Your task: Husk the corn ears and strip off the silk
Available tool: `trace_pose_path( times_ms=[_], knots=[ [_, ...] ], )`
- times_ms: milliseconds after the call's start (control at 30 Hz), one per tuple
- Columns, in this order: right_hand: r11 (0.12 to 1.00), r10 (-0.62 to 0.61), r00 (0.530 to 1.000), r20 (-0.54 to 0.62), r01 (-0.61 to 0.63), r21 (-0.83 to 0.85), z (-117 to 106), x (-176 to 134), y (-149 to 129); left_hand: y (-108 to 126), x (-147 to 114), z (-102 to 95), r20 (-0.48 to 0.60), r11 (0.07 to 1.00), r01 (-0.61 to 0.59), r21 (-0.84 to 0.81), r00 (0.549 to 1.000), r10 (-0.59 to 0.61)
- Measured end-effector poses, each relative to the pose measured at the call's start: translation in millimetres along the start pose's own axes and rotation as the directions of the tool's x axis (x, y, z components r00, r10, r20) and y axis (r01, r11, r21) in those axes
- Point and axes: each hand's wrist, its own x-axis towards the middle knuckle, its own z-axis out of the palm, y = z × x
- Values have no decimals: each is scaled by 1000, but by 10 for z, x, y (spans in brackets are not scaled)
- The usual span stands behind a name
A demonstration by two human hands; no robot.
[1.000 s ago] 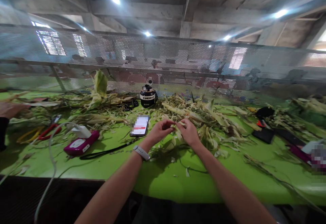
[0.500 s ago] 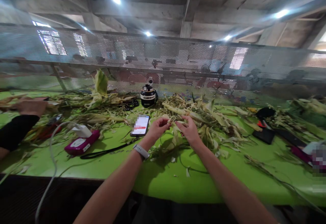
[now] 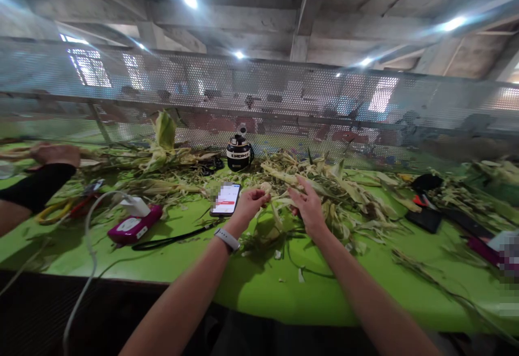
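Note:
My left hand (image 3: pixel 248 207), a pale watch on its wrist, is closed in a pinch on a pale corn husk strip (image 3: pixel 279 201). A small whitish knob (image 3: pixel 266 187) shows at its fingertips; whether it is part of the husk I cannot tell. Just to the right, my right hand (image 3: pixel 308 207) has its fingers apart, close to the strip's other end. Below and between both hands, loose husk leaves (image 3: pixel 270 232) hang or lie over the green table (image 3: pixel 279 302). Behind them rises a heap of corn husks (image 3: pixel 324 180).
A lit phone (image 3: pixel 225 200) lies left of my left hand, near a black strap (image 3: pixel 174 241) and a magenta power bank (image 3: pixel 135 227) with a white plug and cable. A black bottle (image 3: pixel 239 153) stands behind. At far left another person's hand (image 3: pixel 57 154) touches husks. Perforated metal screen (image 3: pixel 275 91) borders the back.
My right hand has drawn slightly right, its fingers spreading apart from my left hand. The whitish knob shows more clearly. The other person's arm at left has shifted, exposing yellow-handled scissors.

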Motion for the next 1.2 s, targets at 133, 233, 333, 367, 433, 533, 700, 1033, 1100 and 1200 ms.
trace_pose_path(
  times_ms=[133,233,333,367,433,533,700,1033,1100,1200],
  knots=[
    [988,-18,996,85,5,151,-16,-5,9,9,-16,2,-56,1000,-2,-4,998,2],
    [977,-24,985,173,-13,213,-30,5,54,7,-18,4,-29,999,-52,11,998,52],
    [994,-47,975,219,23,109,-29,10,80,1,-11,5,23,997,-73,-2,997,73],
    [996,-64,973,223,50,68,-24,11,83,-1,-8,5,32,997,-73,-9,997,74],
    [995,-101,968,229,98,27,-10,13,85,-4,-4,6,42,997,-77,-25,996,78],
    [989,-146,964,224,138,51,14,22,87,-8,-3,6,72,994,-94,-47,993,97],
    [988,-148,981,128,142,54,39,36,98,-25,9,13,108,991,-129,-43,985,133],
    [999,-21,997,68,25,-48,56,6,49,-155,75,31,140,993,-115,12,984,112],
    [999,-7,997,83,11,-49,57,4,55,-161,72,33,148,993,-117,25,983,112],
    [1000,18,993,117,-17,-8,57,12,78,-159,64,41,166,990,-136,39,978,128]
  ],
)
